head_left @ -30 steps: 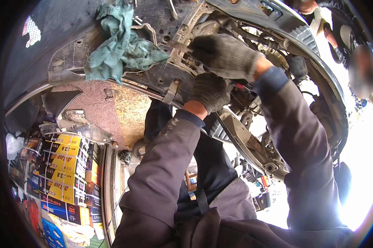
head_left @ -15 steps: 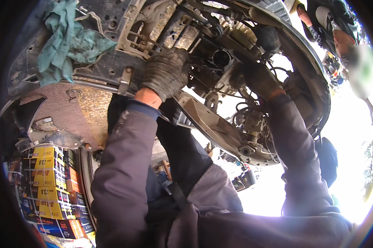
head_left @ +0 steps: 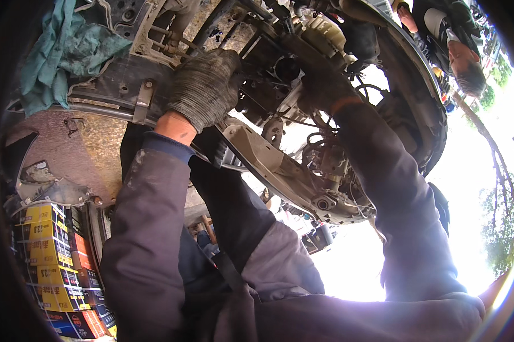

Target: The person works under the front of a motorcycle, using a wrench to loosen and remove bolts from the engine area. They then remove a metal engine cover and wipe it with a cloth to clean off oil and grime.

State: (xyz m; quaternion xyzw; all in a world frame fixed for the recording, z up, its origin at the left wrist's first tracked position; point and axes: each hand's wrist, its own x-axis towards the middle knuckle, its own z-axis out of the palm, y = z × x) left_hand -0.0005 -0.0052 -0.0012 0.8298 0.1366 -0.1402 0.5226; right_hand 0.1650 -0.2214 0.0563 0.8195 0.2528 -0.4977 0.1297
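Observation:
My left hand [head_left: 204, 88], in a dirty grey knitted glove, is closed at the near left side of an open vehicle engine bay. Its fingers curl away from view, so whatever they grip is hidden. My right hand [head_left: 328, 91], in a dark glove, reaches deep among the engine parts. Shadow swallows its fingers and I cannot make out their shape. Just left of it lies a metal part with a round dark opening [head_left: 287, 69]. Black hoses and cables [head_left: 319, 139] run below the right hand, beside a dirty metal unit [head_left: 332, 162].
A green rag [head_left: 69, 51] drapes over the dark body panel at left. A curved metal beam [head_left: 262, 151] crosses between me and the engine. Yellow boxes [head_left: 49, 245] are stacked at lower left. Another person [head_left: 462, 54] is at the upper right.
The whole view has shifted, so the engine bay sits further left and up. My right hand has moved slightly left, closer to the round opening. The left hand keeps its closed pose.

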